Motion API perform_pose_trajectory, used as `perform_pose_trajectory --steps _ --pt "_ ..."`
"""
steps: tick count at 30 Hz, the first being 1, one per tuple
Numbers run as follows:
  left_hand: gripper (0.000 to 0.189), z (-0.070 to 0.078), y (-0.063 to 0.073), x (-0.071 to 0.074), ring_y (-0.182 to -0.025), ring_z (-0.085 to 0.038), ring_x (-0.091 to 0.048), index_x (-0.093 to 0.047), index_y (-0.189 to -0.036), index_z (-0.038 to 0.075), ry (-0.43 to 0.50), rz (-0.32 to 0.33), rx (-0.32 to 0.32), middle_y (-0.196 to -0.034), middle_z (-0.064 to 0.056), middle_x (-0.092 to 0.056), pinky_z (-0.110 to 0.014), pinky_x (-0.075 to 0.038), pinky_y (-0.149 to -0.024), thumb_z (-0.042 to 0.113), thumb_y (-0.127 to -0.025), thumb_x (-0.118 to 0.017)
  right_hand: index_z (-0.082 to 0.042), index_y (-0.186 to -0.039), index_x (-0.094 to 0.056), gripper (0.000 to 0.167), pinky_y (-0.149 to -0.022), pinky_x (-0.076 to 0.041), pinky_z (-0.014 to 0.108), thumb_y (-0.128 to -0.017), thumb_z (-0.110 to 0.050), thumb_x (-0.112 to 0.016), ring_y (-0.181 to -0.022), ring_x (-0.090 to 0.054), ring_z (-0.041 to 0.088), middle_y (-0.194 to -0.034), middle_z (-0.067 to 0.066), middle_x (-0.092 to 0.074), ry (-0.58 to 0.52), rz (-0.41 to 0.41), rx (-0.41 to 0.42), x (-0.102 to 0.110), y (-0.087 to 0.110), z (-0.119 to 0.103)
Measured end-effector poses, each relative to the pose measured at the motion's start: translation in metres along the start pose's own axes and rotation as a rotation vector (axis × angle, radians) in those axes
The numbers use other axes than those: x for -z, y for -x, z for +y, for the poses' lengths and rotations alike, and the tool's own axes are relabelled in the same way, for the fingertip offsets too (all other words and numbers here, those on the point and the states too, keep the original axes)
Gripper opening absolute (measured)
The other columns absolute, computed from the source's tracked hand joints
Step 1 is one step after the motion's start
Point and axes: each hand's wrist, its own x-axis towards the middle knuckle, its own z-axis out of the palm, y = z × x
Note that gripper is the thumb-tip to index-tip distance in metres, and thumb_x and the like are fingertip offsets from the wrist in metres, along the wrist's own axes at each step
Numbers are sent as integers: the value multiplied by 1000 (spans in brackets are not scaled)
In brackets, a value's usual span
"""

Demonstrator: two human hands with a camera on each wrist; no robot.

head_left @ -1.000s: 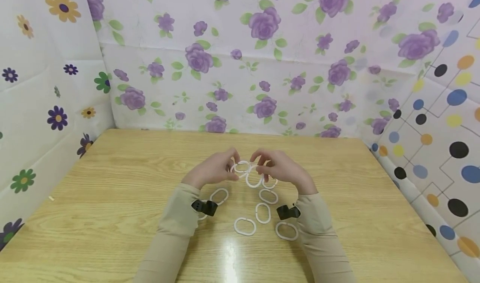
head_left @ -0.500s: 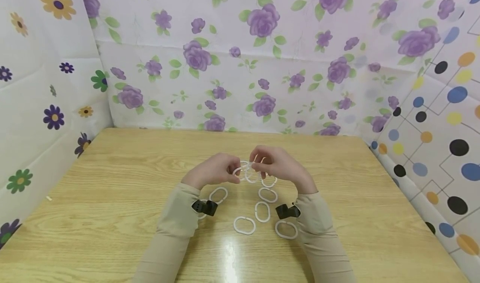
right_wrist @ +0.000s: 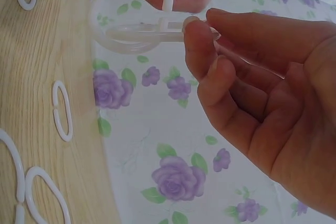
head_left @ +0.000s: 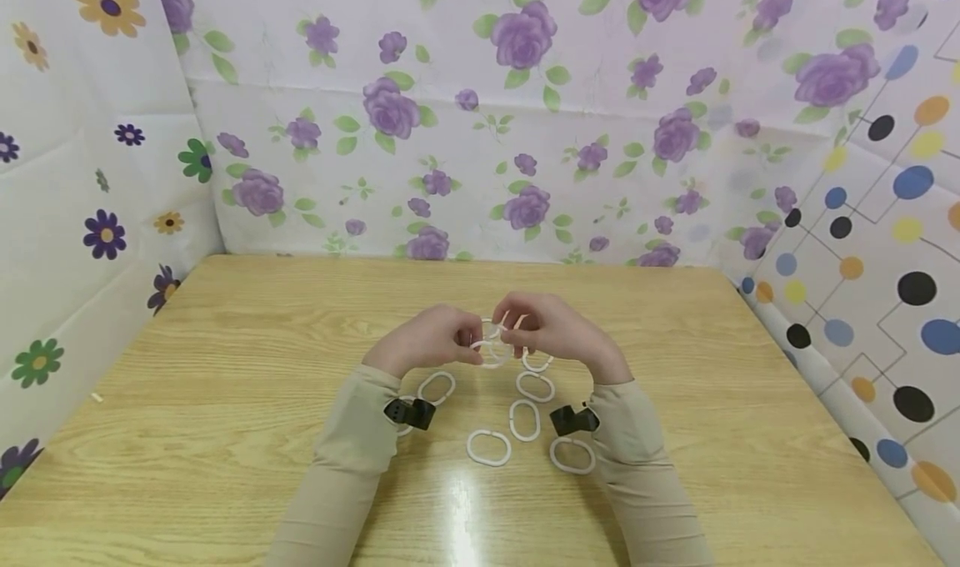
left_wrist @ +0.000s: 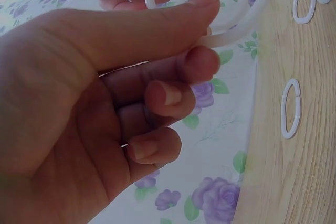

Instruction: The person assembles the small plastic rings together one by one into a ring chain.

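My left hand point(head_left: 431, 339) pinches a white oval plastic link point(left_wrist: 229, 39) between thumb and index finger; this link has a gap in its side. My right hand point(head_left: 555, 333) pinches a second white link point(right_wrist: 142, 36), which looks edge-on in the right wrist view. The two links overlap between my fingertips above the table; whether they are hooked together I cannot tell. Under my right hand lies another link point(head_left: 537, 361), partly covered, with one more link point(head_left: 536, 387) just in front of it.
More white links lie nearer me on the wooden table point(head_left: 225, 434): an upright link point(head_left: 525, 421), a sideways link point(head_left: 489, 449), a link point(head_left: 572, 457) by my right sleeve and a tilted link point(head_left: 437, 388). Another is partly hidden by the left wrist camera point(head_left: 409, 414). Patterned sheets surround the table.
My hands have drawn slightly closer together, the right one shifting left. The link in my right hand has turned and come over the left hand's link. The loose links stay put.
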Motion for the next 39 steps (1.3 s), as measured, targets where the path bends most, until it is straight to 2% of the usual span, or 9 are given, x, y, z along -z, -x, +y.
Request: perform_pose_trajectory --steps 4,11,16,20,25,30,33,37,39 --pt "17 -3 0 1 -66 -9 -50 -60 -79 13 0 -5 5 -70 2 -57 -24 -42 -65 20 -85 -74 -8 -111 -60 16 -59 -53 29 -94 -6 -60 -62 -65 12 -87 11 -67 -2 0 -9 0 1 0" --pt "15 -10 1 2 -67 -9 -51 -61 -80 12 10 -17 21 -71 2 -58 -24 -43 -67 19 -86 -74 -1 -114 -58 19 -60 -54 29 -95 -5 -59 -64 -66 12 -90 13 -66 -13 27 -35 2 1 1" --pt "16 -11 5 5 -67 -10 -53 -63 -82 13 22 -28 45 -73 1 -61 -25 -43 -65 26 -88 -71 -4 -113 -58 18 -62 -55 29 -96 -6 -58 -65 -66 12 -92 15 -67 -9 50 -23 4 2 0" --pt "19 -9 5 6 -67 -10 -55 -65 -90 13 36 -33 63 -75 0 -64 -25 -44 -64 32 -93 -65 -5 -110 -58 15 -61 -54 28 -96 -6 -58 -66 -66 13 -92 16 -67 -16 62 2 4 2 -1" --pt "16 -7 2 4 -64 -10 -54 -64 -92 12 48 -29 28 -73 -2 -63 -24 -44 -62 26 -97 -60 -2 -108 -54 13 -66 -57 38 -96 -4 -57 -72 -68 19 -94 20 -65 -73 48 15 3 2 -1" --pt "13 -8 2 4 -64 -10 -52 -64 -92 11 31 23 10 -74 -5 -63 -25 -43 -62 22 -97 -58 0 -106 -51 13 -76 -56 49 -94 1 -56 -81 -70 27 -98 19 -65 -123 1 10 1 1 3" --pt "13 -9 4 7 -67 -10 -54 -65 -93 11 28 71 24 -76 -4 -64 -25 -44 -64 22 -97 -59 -1 -105 -52 13 -78 -56 45 -93 1 -58 -88 -69 31 -99 18 -66 -82 -13 3 2 0 6" --pt "14 -9 6 11 -69 -11 -55 -66 -93 10 37 117 37 -78 -3 -65 -26 -46 -66 22 -96 -59 -3 -107 -55 16 -84 -55 37 -92 -5 -62 -97 -67 26 -102 14 -66 28 9 -30 4 0 18" --pt "14 -10 7 11 -68 -11 -55 -66 -93 10 41 124 41 -77 -3 -65 -26 -45 -66 21 -97 -59 -1 -111 -56 20 -88 -54 39 -92 -6 -62 -100 -65 26 -104 15 -65 80 16 -62 4 2 29"
